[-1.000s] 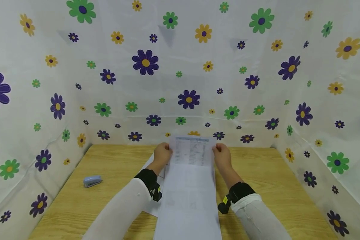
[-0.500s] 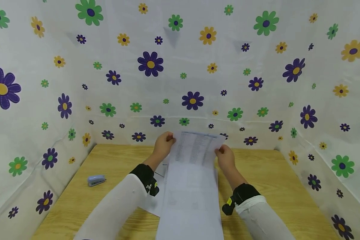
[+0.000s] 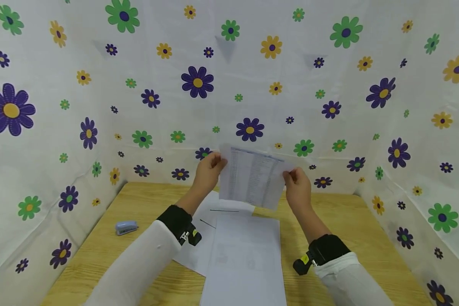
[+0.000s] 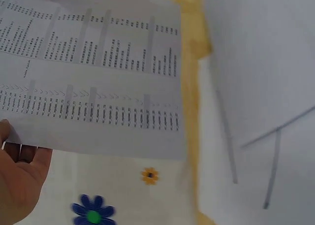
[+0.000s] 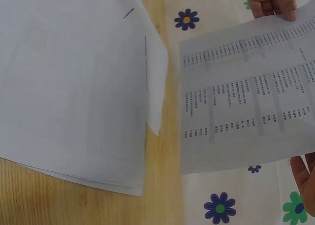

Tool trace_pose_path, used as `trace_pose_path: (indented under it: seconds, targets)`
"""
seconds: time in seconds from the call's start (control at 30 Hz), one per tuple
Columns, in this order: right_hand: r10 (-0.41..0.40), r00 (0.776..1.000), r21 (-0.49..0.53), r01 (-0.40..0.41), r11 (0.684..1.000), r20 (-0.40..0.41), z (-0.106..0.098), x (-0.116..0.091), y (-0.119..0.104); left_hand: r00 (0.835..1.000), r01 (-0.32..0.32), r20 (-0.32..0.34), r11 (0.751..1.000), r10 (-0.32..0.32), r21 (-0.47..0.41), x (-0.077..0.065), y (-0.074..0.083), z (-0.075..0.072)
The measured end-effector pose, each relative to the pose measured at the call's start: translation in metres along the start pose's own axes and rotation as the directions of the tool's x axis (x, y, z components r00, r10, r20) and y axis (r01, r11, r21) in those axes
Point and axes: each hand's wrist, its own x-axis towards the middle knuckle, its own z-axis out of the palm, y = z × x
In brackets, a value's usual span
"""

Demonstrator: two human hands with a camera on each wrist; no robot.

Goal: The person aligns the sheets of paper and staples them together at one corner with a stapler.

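A printed sheet of paper (image 3: 252, 178), covered in columns of small text, is held up off the table, tilted down to the right. My left hand (image 3: 209, 172) pinches its left edge near the top corner. The right edge is pinched by my right hand (image 3: 299, 189). In the left wrist view the printed sheet (image 4: 93, 72) shows rows of text, with my left hand (image 4: 22, 178) at its edge. Below it on the table lies a stack of white paper (image 3: 248, 259), over another sheet with dark lines (image 3: 199, 244) that sticks out to the left.
A light blue stapler (image 3: 126, 227) stands on the left part of the wooden table (image 3: 336, 221). White flower-patterned cloth (image 3: 157, 119) encloses the table at the back and both sides.
Both hands have lifted the printed sheet up and away from the stack, tilting it. The lined sheet beneath now shows more. The view has shifted slightly left.
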Motion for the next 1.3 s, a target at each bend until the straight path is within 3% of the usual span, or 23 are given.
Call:
trace_pose_path:
  seconds: [0.13,0.27,0.43,0.6,0.8,1.0,1.13,1.3]
  targets:
    - [-0.044,0.999,0.082,0.043,0.996,0.007,-0.012,-0.005,-0.016,0.999,-0.054,-0.002,0.999,0.054,-0.004,-0.003,0.029,-0.008]
    - [-0.055,0.998,0.116,0.053,0.992,0.012,-0.021,-0.013,-0.028,0.999,-0.046,0.022,0.999,0.046,-0.016,-0.013,0.05,-0.015]
    - [-0.007,0.999,0.088,0.003,0.996,0.049,-0.03,-0.027,-0.036,0.996,0.033,0.088,0.996,-0.026,-0.081,-0.032,0.063,-0.024]
    - [0.134,0.983,0.027,-0.139,0.99,0.128,-0.038,-0.044,-0.038,0.977,0.13,0.182,0.987,-0.112,-0.089,-0.052,0.067,-0.029]
    - [0.243,0.944,-0.009,-0.247,0.969,0.222,-0.041,-0.06,-0.027,0.942,0.238,0.258,0.969,-0.213,-0.071,-0.074,0.057,-0.028]
    - [0.346,0.892,-0.062,-0.344,0.937,0.291,-0.041,-0.077,-0.008,0.889,0.37,0.301,0.928,-0.345,-0.031,-0.096,0.032,-0.017]
    - [0.402,0.858,-0.11,-0.388,0.915,0.319,-0.038,-0.09,0.004,0.859,0.419,0.321,0.908,-0.398,0.005,-0.111,0.014,-0.01]
    - [0.437,0.833,-0.171,-0.402,0.9,0.34,-0.031,-0.104,0.022,0.821,0.466,0.332,0.881,-0.465,0.082,-0.124,-0.003,-0.001]
